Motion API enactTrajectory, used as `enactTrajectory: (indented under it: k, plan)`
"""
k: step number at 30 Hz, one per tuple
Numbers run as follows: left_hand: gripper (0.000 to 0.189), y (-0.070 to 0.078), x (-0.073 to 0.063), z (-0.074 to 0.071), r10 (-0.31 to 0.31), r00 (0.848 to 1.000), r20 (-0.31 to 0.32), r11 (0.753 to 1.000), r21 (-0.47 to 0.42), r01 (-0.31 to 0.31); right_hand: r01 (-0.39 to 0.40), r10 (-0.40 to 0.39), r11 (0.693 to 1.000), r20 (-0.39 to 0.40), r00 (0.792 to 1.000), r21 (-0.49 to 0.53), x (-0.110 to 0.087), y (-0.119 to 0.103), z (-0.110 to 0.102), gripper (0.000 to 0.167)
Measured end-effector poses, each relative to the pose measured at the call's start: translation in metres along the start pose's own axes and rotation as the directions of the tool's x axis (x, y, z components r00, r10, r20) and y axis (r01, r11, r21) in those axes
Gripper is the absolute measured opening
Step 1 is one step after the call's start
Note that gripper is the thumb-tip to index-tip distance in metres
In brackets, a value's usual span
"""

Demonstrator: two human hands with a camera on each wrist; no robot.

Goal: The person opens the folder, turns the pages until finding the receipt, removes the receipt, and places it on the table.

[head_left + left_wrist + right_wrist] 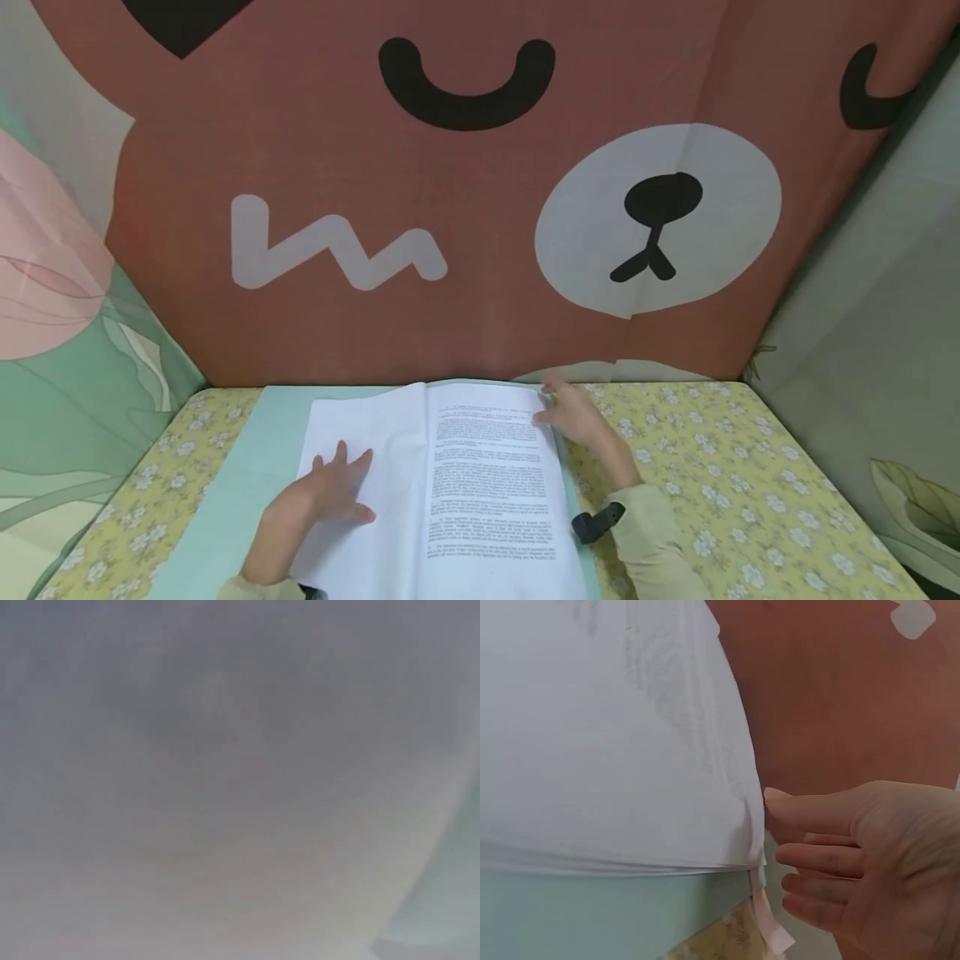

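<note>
The open booklet (438,496) is laid on a pale green sheet (217,517) on the table (720,467), its spine running near to far. Its far right corner (525,396) is placed just left of the right hand (577,417), the nearer one; over the left page (375,554) the left hand (321,495) is spread. Both grips are held with fingers apart; whether the corner is touched cannot be told.

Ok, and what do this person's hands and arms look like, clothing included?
The left hand and right hand wear no gloves. Both sleeves are pale yellowish beige. A blocky black device sits by the right one; a dark piece shows beside the left.
</note>
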State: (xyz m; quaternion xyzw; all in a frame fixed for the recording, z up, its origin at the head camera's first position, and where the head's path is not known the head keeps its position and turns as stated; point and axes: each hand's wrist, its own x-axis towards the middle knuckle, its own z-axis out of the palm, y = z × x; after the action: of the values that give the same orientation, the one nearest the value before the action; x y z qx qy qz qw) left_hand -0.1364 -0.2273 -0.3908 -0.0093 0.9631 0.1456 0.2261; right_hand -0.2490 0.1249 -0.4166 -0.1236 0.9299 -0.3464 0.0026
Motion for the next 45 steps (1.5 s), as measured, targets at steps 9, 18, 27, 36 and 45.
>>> enactTrajectory:
  k: [9, 18, 27, 36, 45]
  plan:
    - [0.1, 0.0, 0.0, 0.002, 0.002, 0.997, 0.078, 0.999, 0.047, -0.006, -0.013, 0.023, 0.989, 0.065, 0.998, -0.147, 0.002, 0.002, 0.009, 0.074]
    - [0.104, -0.004, 0.003, 0.0, -0.023, 0.996, 0.086, 0.999, 0.024, 0.021, -0.024, 0.036, 0.989, 0.083, 0.996, -0.144, 0.0, 0.003, 0.01, 0.07]
    - [0.099, 0.005, -0.01, -0.007, -0.016, 0.998, 0.054, 1.0, 0.006, 0.016, 0.023, -0.01, 0.987, 0.083, 0.997, -0.16, -0.002, 0.0, 0.01, 0.06]
    - [0.099, 0.005, -0.007, -0.001, -0.002, 0.999, 0.047, 1.0, 0.022, 0.001, 0.044, -0.031, 0.984, 0.073, 0.997, -0.174, -0.001, 0.0, 0.012, 0.057]
    - [0.102, 0.005, 0.001, 0.003, -0.059, 0.996, 0.061, 0.998, 0.037, 0.057, 0.07, -0.064, 0.983, 0.041, 0.997, -0.168, 0.002, -0.005, 0.015, 0.055]
